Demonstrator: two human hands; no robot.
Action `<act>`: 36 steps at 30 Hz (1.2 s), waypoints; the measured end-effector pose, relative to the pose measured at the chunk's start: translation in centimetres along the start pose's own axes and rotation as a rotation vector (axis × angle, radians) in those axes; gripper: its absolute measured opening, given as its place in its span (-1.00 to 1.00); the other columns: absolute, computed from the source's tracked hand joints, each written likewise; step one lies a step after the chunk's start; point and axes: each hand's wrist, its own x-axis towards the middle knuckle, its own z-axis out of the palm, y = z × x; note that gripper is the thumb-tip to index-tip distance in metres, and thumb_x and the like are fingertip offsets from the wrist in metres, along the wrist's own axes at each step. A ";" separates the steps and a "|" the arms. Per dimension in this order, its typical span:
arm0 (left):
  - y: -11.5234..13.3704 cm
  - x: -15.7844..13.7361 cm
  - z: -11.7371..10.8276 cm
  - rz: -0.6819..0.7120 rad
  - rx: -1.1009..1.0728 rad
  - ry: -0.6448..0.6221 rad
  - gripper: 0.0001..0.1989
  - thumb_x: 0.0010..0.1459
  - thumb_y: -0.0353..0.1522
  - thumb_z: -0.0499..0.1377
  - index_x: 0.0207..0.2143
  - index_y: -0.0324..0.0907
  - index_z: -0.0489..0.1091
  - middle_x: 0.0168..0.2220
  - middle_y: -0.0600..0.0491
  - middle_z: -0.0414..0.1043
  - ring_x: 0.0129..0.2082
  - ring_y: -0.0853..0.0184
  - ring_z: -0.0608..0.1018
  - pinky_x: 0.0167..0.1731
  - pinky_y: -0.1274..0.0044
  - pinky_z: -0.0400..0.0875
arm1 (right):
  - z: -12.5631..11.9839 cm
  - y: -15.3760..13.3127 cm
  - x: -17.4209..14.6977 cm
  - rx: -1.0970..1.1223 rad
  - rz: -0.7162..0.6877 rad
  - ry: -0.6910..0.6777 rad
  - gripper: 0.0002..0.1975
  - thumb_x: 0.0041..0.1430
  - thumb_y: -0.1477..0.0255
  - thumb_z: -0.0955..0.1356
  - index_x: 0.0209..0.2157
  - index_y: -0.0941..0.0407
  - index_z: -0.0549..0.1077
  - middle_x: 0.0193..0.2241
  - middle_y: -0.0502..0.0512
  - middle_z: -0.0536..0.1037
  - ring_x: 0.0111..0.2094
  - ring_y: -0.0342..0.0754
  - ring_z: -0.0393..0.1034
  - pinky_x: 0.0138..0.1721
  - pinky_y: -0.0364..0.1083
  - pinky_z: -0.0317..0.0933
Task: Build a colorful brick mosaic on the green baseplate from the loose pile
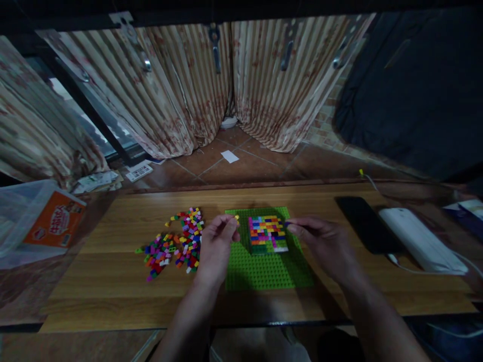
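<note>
A green studded baseplate (260, 274) lies on the wooden table, bearing a block of many-coloured toy bricks (267, 234). My left hand (221, 236) is closed over the plate's left edge, pinching a small yellow brick (237, 217) between thumb and fingertips. On the other side, my right hand (320, 239) is closed in a pinch at the plate's right edge, with a small dark blue brick (288, 224) at its fingertips, close beside the built block. Loose bricks (192, 229) of several colours are heaped left of my left hand.
To the right lie a black phone (368, 223) and a long white device (420, 239) with a cable. The wooden table (105, 251) has its front edge close to me. A clear plastic bin (22, 196) stands at the left, and striped curtains (188, 85) hang beyond.
</note>
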 end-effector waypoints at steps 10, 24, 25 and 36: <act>0.0 -0.4 0.7 -0.042 0.079 -0.026 -0.87 0.02 -0.34 0.27 -0.42 -0.24 0.44 -0.56 0.16 0.34 -0.57 0.50 0.36 -0.51 0.64 0.23 | 0.5 2.5 -0.3 -0.265 -0.152 -0.189 -0.89 0.03 0.27 0.48 -0.39 -0.02 0.63 -0.25 0.07 0.51 -0.17 0.01 0.42 -0.08 0.02 0.26; -0.5 -0.4 1.1 -0.084 0.087 -0.052 -0.88 0.02 -0.34 0.26 -0.43 -0.23 0.44 -0.57 0.17 0.36 -0.58 0.50 0.36 -0.51 0.63 0.25 | 1.3 3.4 -0.1 -0.248 -0.182 -0.121 -0.90 -0.02 0.28 0.50 -0.45 -0.02 0.60 -0.10 0.08 0.40 0.02 0.10 0.31 0.06 0.10 0.14; -0.5 -0.4 1.1 -0.088 0.086 -0.056 -0.88 0.02 -0.34 0.26 -0.43 -0.23 0.45 -0.59 0.17 0.36 -0.59 0.49 0.36 -0.52 0.63 0.24 | 1.4 3.4 -0.1 -0.243 -0.172 -0.114 -0.89 -0.04 0.28 0.50 -0.46 -0.01 0.59 -0.11 0.09 0.40 0.02 0.11 0.31 0.06 0.10 0.14; -1.0 -0.6 1.6 -0.128 0.096 -0.104 -0.86 0.02 -0.32 0.25 -0.44 -0.24 0.45 -0.58 0.16 0.36 -0.59 0.49 0.35 -0.55 0.65 0.25 | 1.5 3.5 0.2 -0.220 -0.054 -0.150 -0.78 -0.09 0.24 0.50 -0.47 0.05 0.49 -0.14 0.11 0.39 0.03 0.14 0.31 0.04 0.12 0.17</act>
